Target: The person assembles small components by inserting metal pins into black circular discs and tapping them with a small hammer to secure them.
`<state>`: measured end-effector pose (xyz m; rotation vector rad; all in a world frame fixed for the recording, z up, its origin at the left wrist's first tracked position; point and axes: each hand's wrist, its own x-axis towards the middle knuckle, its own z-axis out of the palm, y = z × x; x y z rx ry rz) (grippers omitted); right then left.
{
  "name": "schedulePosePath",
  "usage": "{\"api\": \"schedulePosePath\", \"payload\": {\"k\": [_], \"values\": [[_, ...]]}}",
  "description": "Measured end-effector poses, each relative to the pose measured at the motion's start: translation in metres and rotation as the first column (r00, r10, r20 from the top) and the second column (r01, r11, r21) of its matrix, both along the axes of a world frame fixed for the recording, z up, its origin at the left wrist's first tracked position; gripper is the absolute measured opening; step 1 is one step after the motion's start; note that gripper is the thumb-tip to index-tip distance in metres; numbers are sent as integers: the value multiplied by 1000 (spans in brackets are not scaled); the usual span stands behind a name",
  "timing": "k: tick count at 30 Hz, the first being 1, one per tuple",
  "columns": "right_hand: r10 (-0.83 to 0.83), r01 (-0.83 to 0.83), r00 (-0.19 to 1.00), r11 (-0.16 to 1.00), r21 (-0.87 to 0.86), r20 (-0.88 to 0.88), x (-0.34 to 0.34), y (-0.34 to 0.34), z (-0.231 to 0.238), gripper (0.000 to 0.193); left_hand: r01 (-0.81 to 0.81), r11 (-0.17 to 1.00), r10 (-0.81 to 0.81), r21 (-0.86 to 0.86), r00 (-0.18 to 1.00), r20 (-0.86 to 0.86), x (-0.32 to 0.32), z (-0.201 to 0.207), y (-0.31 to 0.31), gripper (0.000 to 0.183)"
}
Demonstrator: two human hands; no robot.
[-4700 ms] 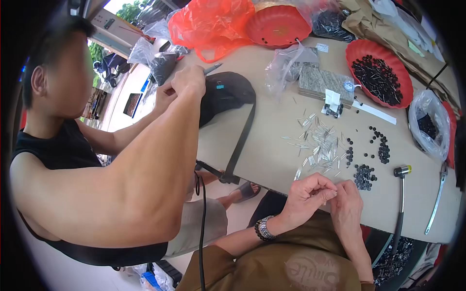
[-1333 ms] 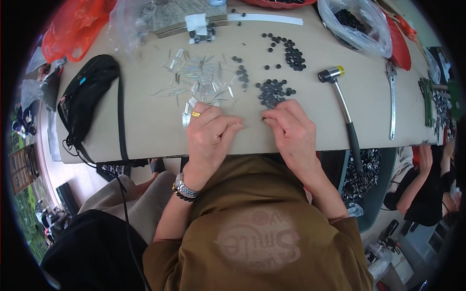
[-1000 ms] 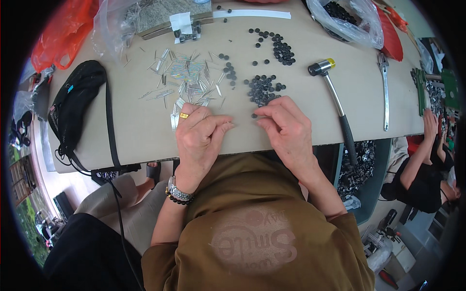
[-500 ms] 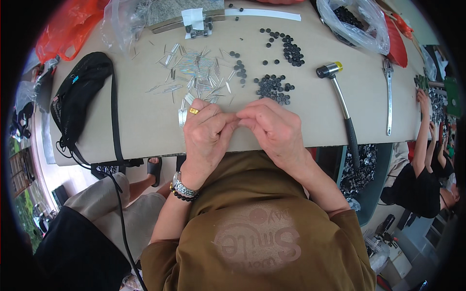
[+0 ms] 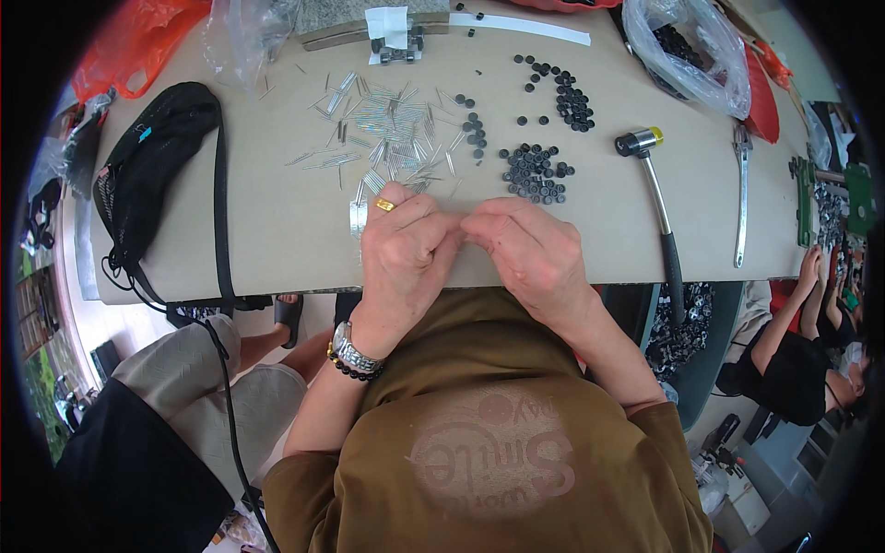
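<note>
Just above the table's near edge, my left hand (image 5: 406,251) and my right hand (image 5: 536,251) meet fingertip to fingertip, both pinched closed. Whatever they hold between them is hidden by the fingers. Beyond my left hand lies a loose heap of thin silver metal pins (image 5: 395,129), with a small clear strip (image 5: 359,214) beside my left fingers. Small black wheels (image 5: 535,173) form a cluster just past my right hand. More black wheels (image 5: 573,103) spread farther back, and several greyer ones (image 5: 476,129) sit against the pins.
Right of the wheels rest a mallet (image 5: 656,189) and a wrench (image 5: 741,203). A black pouch (image 5: 159,157) lies at left. At the back are a small wheeled piece (image 5: 396,53), a red bag (image 5: 129,51) and a clear bag (image 5: 728,74). A teal bin (image 5: 724,323) stands below the right edge.
My fingertips stay pinched together in nearly the same place. The whole view has shifted slightly. At far right, another person's raised arms have come lower, away from the green machine.
</note>
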<state>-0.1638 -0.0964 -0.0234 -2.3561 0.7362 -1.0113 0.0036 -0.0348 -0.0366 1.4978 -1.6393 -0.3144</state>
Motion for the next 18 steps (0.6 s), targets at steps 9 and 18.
{"api": "schedulePosePath", "payload": {"k": [9,18], "values": [[17,-18,1000,998,61,17,-1,-2,1,21,-10,1000,11,23,1000,-17,0,0,0,19],[19,-19,1000,999,36,5,0,-1,0,21,-8,999,9,31,1000,-18,0,1,1,19]]}}
